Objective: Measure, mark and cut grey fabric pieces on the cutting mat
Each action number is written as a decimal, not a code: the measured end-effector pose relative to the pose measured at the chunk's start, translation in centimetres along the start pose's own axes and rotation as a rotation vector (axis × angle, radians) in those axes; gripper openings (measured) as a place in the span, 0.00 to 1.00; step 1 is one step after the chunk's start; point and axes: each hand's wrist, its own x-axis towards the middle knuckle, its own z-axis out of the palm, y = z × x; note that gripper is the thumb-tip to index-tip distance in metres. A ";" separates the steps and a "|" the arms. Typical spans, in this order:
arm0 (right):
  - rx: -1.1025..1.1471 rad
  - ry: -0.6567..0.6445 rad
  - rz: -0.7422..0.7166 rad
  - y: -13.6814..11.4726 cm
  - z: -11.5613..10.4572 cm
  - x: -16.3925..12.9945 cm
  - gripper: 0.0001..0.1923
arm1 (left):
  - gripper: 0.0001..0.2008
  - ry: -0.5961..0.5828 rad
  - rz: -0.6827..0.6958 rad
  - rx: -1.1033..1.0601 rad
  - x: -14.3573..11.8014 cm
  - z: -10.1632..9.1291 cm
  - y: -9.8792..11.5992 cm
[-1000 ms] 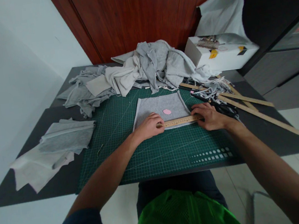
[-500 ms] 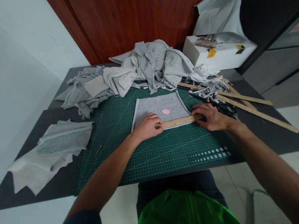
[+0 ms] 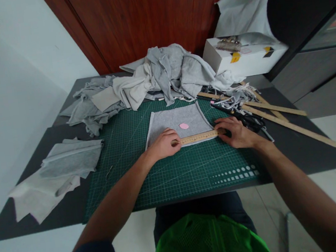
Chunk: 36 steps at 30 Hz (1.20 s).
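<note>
Far left: folded grey cloth pieces point(image 3: 68, 164) lie on the dark surface point(image 3: 306, 154), just beside the green cutting mat point(image 3: 176, 174).
Back left: a heap of grey fabric point(image 3: 156, 78) sits at the far edge of the mat, spilling partly onto it.
Left hand: my left hand point(image 3: 163, 144) lies palm down on the near left corner of the grey cloth square point(image 3: 173, 119), fingers loosely curled, fingertips pressing the left end of the wooden ruler point(image 3: 199, 137).
Ruler: it lies flat along the near edge of the cloth square, spanning between my two hands.
Cloth square: spread flat in the middle of the mat, with a small pink chalk piece point(image 3: 183, 126) resting on it just beyond the ruler.
Right hand: my right hand point(image 3: 236, 131) rests on the mat, fingers half bent, thumb and fingertips holding down the right end of the ruler.
Right: long wooden sticks point(image 3: 280, 118) and cloth scraps point(image 3: 232, 99) lie near my right hand.
Far right: a white box point(image 3: 242, 57) stands at the back.
</note>
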 end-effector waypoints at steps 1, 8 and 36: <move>0.005 0.001 0.000 0.0 0.0 0.0 0.14 | 0.04 -0.003 -0.001 0.000 0.0 0.0 0.0; 0.008 -0.010 0.018 -0.2 -0.2 0.0 0.13 | 0.05 0.004 0.036 0.006 0.0 0.0 -0.2; 0.160 0.056 -0.094 -6.5 2.9 3.4 0.13 | 0.10 -0.103 -0.056 0.272 -0.9 -1.0 3.0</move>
